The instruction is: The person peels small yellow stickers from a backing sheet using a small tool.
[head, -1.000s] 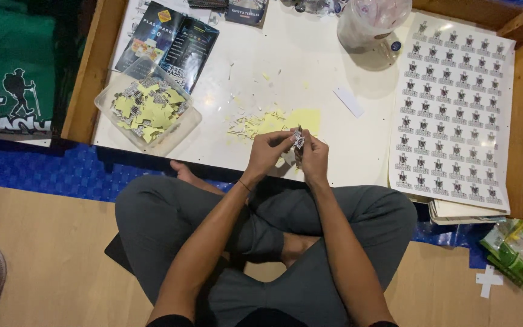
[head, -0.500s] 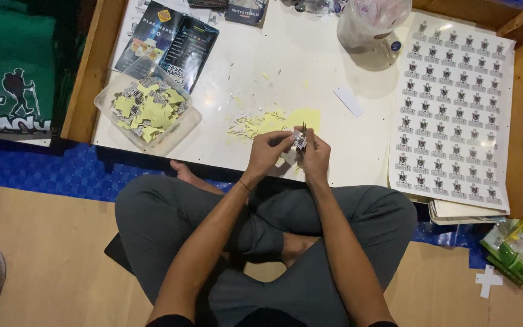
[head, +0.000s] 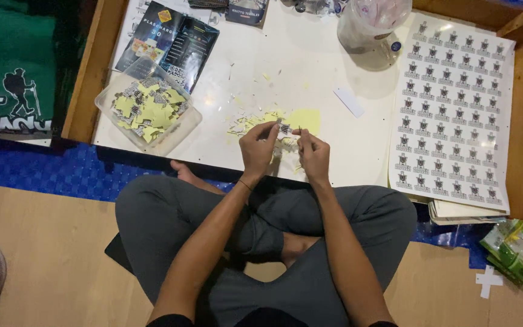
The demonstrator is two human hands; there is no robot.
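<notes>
I sit cross-legged at a low white table (head: 298,66) with a wooden rim. Both hands meet over its near edge. My left hand (head: 258,147) and my right hand (head: 313,154) pinch a small black-and-white sticker piece (head: 284,129) between their fingertips. Just behind the hands lies a pile of yellow backing scraps (head: 286,119). A large sheet of printed stickers (head: 452,103) lies flat to the right.
A clear plastic tub (head: 148,108) of yellow and grey pieces stands at the left. Dark printed packets (head: 167,42) lie at the back left, a clear plastic bag (head: 373,24) at the back. A green cloth (head: 10,66) lies left of the table; green packets (head: 519,248) lie at the right.
My two hands have drawn slightly apart, with the small piece still held between them. Nothing else on the table has moved.
</notes>
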